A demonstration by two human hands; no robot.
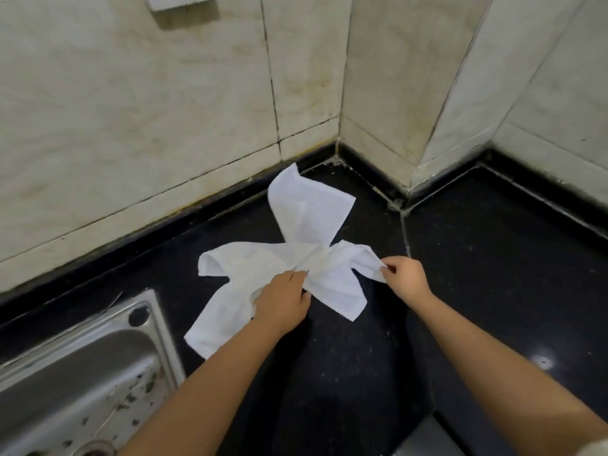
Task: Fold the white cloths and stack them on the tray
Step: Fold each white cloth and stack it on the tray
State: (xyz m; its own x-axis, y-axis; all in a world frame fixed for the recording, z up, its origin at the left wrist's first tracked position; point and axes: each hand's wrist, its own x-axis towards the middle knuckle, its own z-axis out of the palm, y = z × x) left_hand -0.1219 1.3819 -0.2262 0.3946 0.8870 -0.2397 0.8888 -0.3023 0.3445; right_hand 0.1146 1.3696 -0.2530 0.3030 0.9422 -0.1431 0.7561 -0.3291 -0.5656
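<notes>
Black stone counter (pixel 345 357), polished, faintly speckled, with a small bright glare spot at right. A pale seam runs across it from the wall corner toward the near edge. It fills an inside corner of the room. Walls are cream marble-look tile (pixel 131 126), stained along the grout lines; a low black upstand edges the counter where it meets the walls. A white fitting (pixel 181 1) is cut off by the top edge of the view; what it is cannot be told.

Stainless steel sink (pixel 82 373) set into the counter at lower left, its rim flecked with dark debris, a round hole in the near corner of the rim. A grey flat shape (pixel 427 436) shows at the bottom edge, mostly hidden between the forearms.

White cloths (pixel 306 218) lie crumpled on the counter near the wall corner, just right of the sink. One piece fans out toward the wall; others spread left and toward the near edge, bunched together in the middle. How many pieces there are cannot be told.

Left hand (pixel 283 301) lies palm down on the bunched middle, fingers curled into the fabric and gripping it. Right hand (pixel 404 274) pinches the right-hand corner of the cloth between thumb and fingertips, lifting it slightly off the stone. Both forearms are bare and reach in from the bottom edge.
</notes>
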